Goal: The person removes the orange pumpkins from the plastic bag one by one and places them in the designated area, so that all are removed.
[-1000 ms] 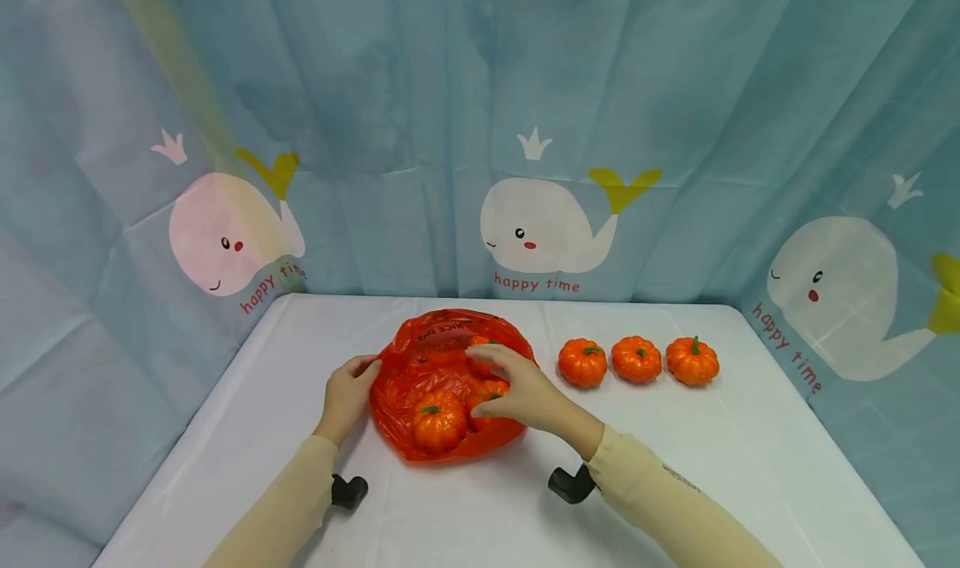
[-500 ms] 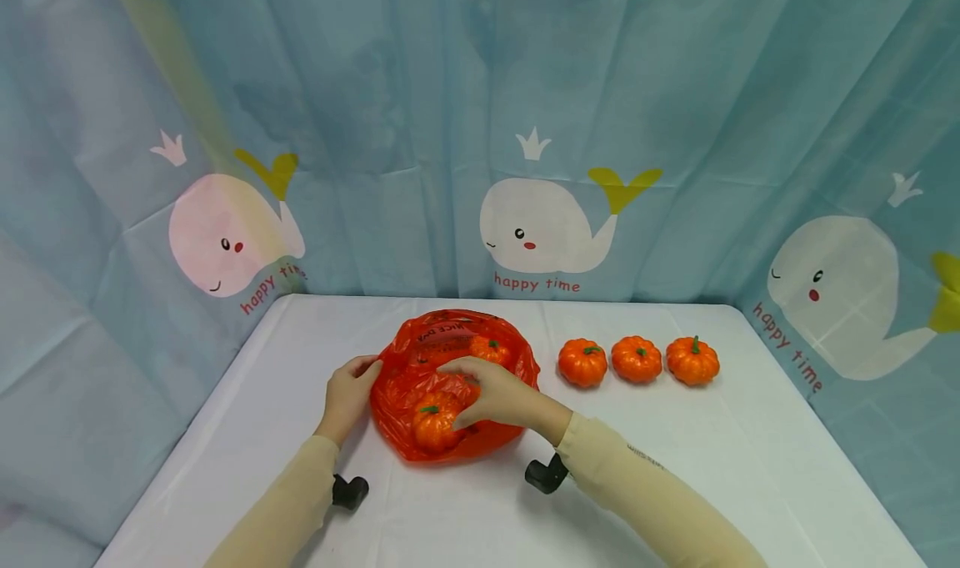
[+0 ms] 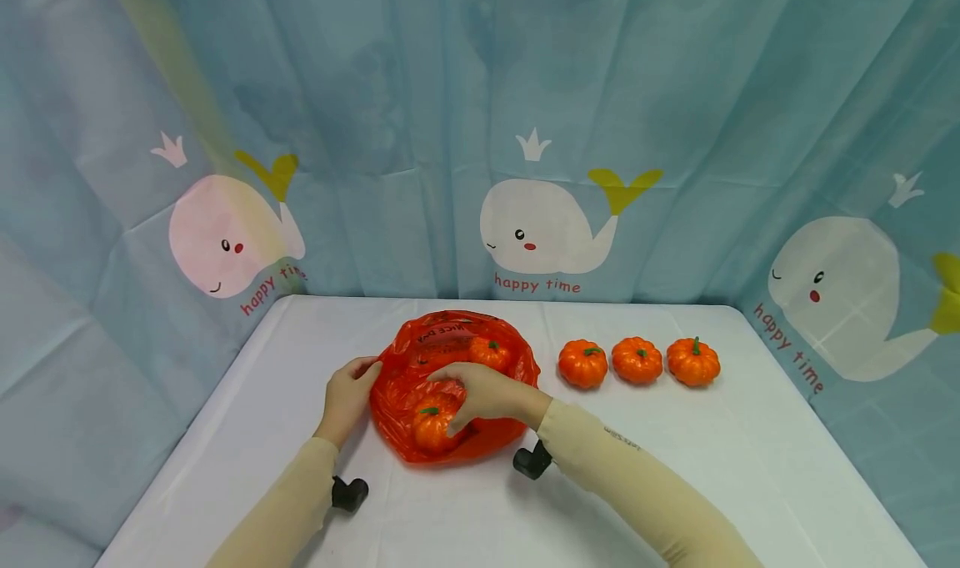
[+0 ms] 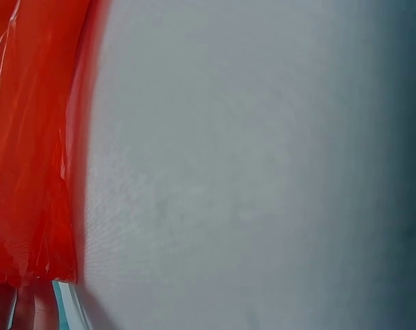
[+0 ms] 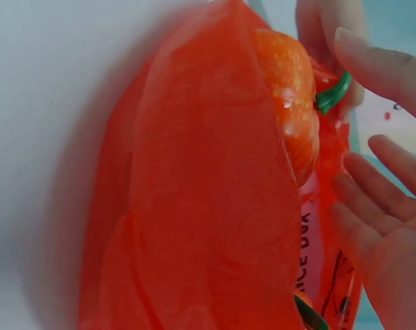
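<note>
on my head view, the red plastic bag [image 3: 397,393] stands with its mouth open upwards on the white desk [image 3: 427,518], and i take this bag as my landmark. at the left edge of the bag i have the left grip [image 3: 347,397], a bare hand; its thumb and fingers pinch the thin plastic there. inside the mouth of the bag i have the right grip [image 3: 487,394], with thumb and fingers well apart and curved around nothing that i can see clearly. the near pumpkin [image 3: 432,430], orange with a green stem, sits in the front part of the bag, just beside the right thumb; whether the two touch, i cannot tell. the far pumpkin [image 3: 490,353] sits in the back right part of the bag, behind the right grip. on the inner back wall of the bag i can read the printed words "nice day", which appear upside down to me.

to the right of the bag, outside it, three more pumpkins stand in a row on the desk: the first pumpkin [image 3: 582,364] is nearest to the bag, then come the middle pumpkin [image 3: 637,360] and the last pumpkin [image 3: 693,362]. behind the bag hangs a blue curtain [image 3: 375,134] with whales and "happy time" on it. both arms reach the bag in cream sleeves [image 3: 637,476].
</note>
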